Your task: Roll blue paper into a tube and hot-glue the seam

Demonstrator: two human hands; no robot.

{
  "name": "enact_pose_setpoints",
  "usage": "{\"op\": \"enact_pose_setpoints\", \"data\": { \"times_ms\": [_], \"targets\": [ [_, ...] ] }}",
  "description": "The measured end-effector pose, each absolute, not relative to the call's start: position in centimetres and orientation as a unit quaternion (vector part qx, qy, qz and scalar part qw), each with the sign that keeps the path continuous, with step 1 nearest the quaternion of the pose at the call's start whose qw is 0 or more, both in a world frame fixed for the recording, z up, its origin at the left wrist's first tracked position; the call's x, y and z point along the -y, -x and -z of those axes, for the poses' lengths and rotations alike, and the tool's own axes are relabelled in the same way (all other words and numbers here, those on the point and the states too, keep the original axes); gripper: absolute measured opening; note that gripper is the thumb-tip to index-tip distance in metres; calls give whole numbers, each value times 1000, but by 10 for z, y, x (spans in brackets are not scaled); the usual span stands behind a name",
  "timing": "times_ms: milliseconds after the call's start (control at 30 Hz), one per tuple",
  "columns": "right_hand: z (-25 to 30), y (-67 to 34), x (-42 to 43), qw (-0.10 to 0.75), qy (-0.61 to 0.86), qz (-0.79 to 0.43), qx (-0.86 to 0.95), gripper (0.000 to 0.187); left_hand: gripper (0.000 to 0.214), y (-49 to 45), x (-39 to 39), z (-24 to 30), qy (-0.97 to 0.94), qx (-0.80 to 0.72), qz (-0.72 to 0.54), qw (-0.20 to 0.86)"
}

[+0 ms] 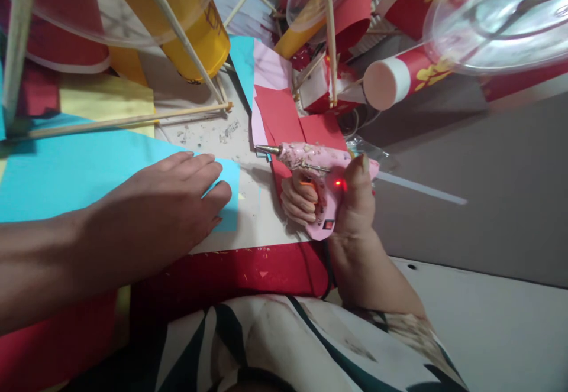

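My right hand [360,206] grips a pink hot glue gun [313,156], its fingers curled round the handle at the orange trigger. A red light glows on the gun's side. Its metal nozzle points left, and a whitish glue stick [421,187] juts out of the back. My left hand [189,194] lies palm down on a light blue sheet of paper [80,164], its fingers loosely extended with nothing visible in them. Red paper pieces [277,111] lie just beyond the glue gun.
A frame of wooden sticks [128,120] stands at the back left, near a yellow paper cup [202,49] and a red cup [66,25]. At the upper right are a red-and-white tube [399,78] and a clear plastic lid [501,19]. Scraps dot the white tabletop [208,135].
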State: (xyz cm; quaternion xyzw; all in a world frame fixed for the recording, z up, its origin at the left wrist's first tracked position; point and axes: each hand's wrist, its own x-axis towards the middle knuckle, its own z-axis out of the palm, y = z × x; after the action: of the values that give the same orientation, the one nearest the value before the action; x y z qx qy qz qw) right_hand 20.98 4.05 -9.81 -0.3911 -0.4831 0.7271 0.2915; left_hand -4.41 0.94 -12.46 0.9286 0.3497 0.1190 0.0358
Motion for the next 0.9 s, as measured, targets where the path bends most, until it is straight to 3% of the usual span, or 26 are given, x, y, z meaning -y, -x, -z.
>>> {"op": "enact_pose_setpoints", "data": {
  "times_ms": [233, 433, 900],
  "targets": [
    [102, -214, -40, 278, 374, -736, 492, 62, 11, 44, -10, 125, -922, -355, -137, 69],
    [103, -214, -40, 257, 380, -729, 509, 61, 12, 44, -8, 127, -931, -345, -116, 31],
    [103, -218, -29, 242, 450, -606, 610, 52, 10, 43, -4, 120, -932, -348, -103, -10]
  ]
}}
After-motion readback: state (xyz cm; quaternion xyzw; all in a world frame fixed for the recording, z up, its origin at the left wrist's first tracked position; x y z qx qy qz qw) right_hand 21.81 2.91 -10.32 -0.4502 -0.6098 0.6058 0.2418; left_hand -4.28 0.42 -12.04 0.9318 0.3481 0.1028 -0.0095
